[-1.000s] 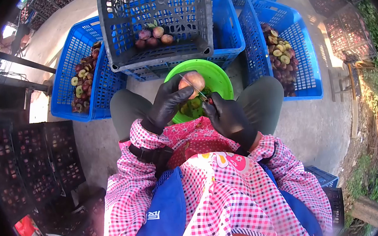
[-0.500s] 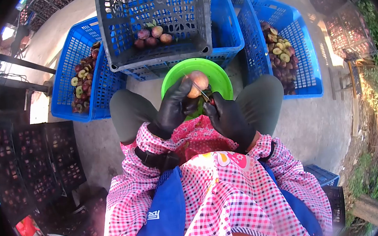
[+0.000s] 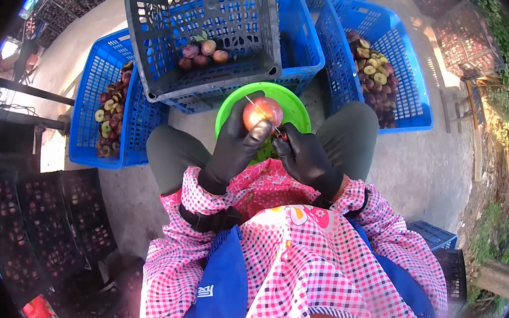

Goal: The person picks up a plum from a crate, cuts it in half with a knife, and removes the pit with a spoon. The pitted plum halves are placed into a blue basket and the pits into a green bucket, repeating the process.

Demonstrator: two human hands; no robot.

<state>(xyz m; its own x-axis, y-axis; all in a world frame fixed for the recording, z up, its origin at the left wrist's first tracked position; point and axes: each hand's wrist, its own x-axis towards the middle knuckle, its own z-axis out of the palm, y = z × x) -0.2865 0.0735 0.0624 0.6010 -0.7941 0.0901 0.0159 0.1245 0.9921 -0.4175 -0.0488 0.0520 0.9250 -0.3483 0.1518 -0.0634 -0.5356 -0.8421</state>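
Cutting a reddish fruit point(image 3: 269, 110) just above the green basin point(image 3: 294, 110), you hold it in your gloved left hand point(image 3: 235, 147), fingers closed around its near side. Your right hand point(image 3: 304, 156) is clenched on a small knife point(image 3: 255, 107), whose thin blade lies across the fruit's face.

The risk, by the look of it, is that the blade runs toward your left thumb, so a slip on the smooth skin could drive it into the glove. A loosened grip could drop the fruit past the basin's rim onto the ground.

Beyond the basin, a dark crate point(image 3: 204, 16) holds a few whole fruits point(image 3: 204, 52). Blue crates left point(image 3: 87, 107) and right point(image 3: 405, 65) of the basin hold cut halves point(image 3: 375, 71).
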